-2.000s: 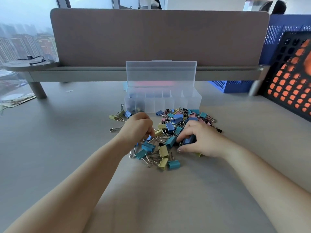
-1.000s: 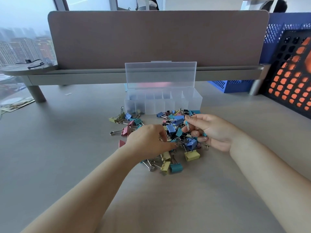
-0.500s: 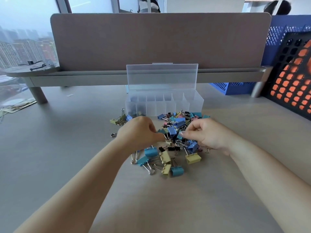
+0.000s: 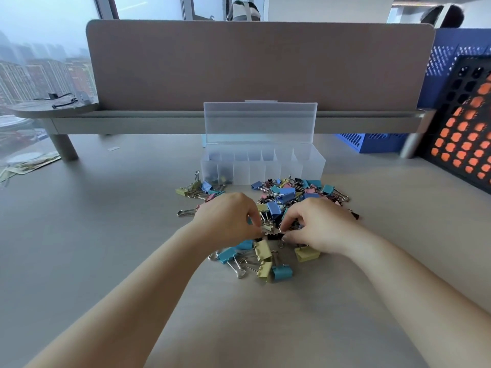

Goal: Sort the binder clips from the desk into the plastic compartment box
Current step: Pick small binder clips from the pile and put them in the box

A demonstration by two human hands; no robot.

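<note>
Clips [image 4: 287, 193]: blue, teal, yellow, pink, black, with silver wire handles; loose heap just in front of box. Box [image 4: 265, 170]: clear plastic, one row of compartments, lid [image 4: 260, 123] open and upright; few dark clips in leftmost compartments.

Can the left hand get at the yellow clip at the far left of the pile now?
Probably yes. The yellow clip lies uncovered on open desk, left of the left hand; but its fingers seem busy pinching a small clip.
</note>
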